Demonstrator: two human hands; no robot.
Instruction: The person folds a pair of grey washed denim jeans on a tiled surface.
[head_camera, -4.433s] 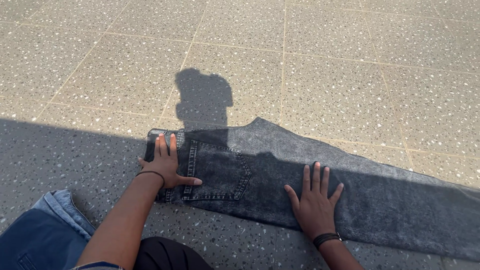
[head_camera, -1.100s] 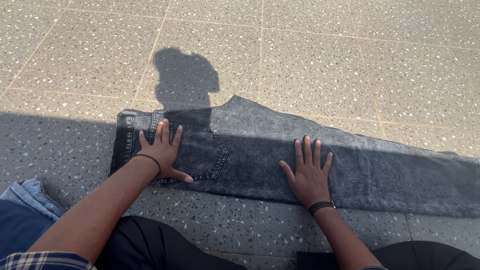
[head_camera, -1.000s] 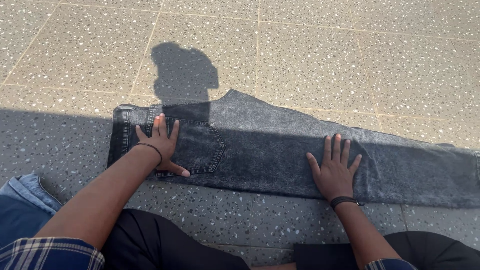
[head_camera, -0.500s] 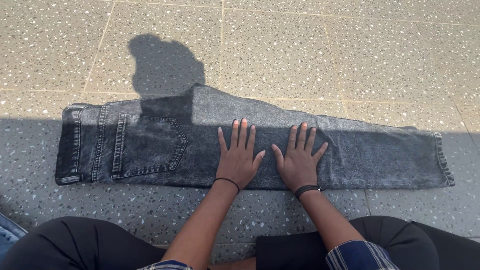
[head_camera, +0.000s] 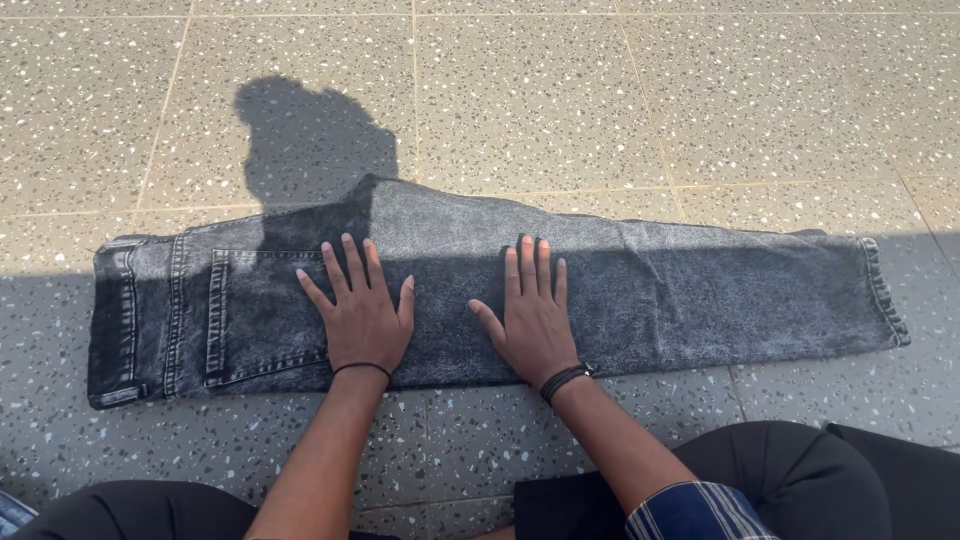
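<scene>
On the speckled tile floor (head_camera: 600, 90), head view: a pair of dark grey jeans (head_camera: 680, 290) is lying folded lengthwise, waistband to the left, hem to the right, half in shadow. The left hand (head_camera: 362, 315) is pressing flat beside the back pocket (head_camera: 255, 315), fingers (head_camera: 348, 262) spread wide, holding nothing. The right hand (head_camera: 530, 322) is resting flat near it on the thigh part, fingers (head_camera: 527, 265) extended, close together, gripping nothing. Thin dark bands are circling both wrists. Black-trousered knees are showing at the bottom edge.

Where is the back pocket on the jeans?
In the head view, the back pocket sits on the left part of the jeans, just beside the left hand.
</scene>
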